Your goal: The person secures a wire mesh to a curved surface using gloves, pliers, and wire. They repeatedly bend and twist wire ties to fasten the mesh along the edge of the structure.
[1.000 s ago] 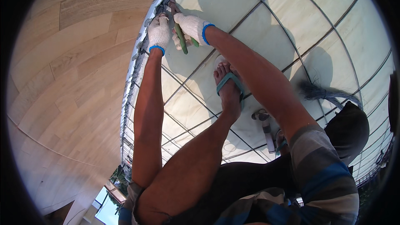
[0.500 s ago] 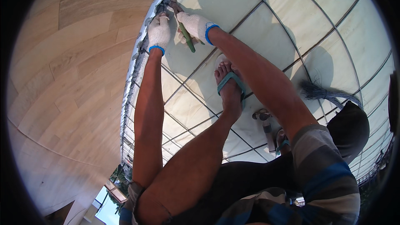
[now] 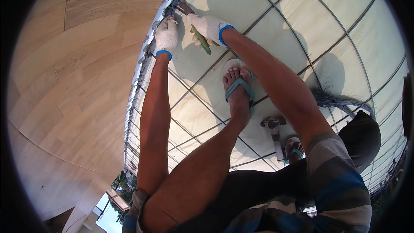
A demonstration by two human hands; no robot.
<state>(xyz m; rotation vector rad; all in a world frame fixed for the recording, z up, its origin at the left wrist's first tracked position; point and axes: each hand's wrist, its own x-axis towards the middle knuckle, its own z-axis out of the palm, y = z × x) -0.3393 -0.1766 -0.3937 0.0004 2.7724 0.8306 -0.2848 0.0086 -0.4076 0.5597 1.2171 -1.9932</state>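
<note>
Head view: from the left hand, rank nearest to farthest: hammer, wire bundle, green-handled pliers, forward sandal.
1. Green-handled pliers: in the right hand, just right of the left hand.
2. Forward sandal: lower, to the right.
3. Hammer: lower still, farther right.
4. Wire bundle: farthest right of these.

The right hand (image 3: pixel 208 28) is hiding part of the green-handled pincers (image 3: pixel 202 41); whatever the left hand (image 3: pixel 167 37) is touching is looking too small to tell; black clothing (image 3: pixel 263 185) is covering 1 foot's (image 3: pixel 295 147) heel.
</note>
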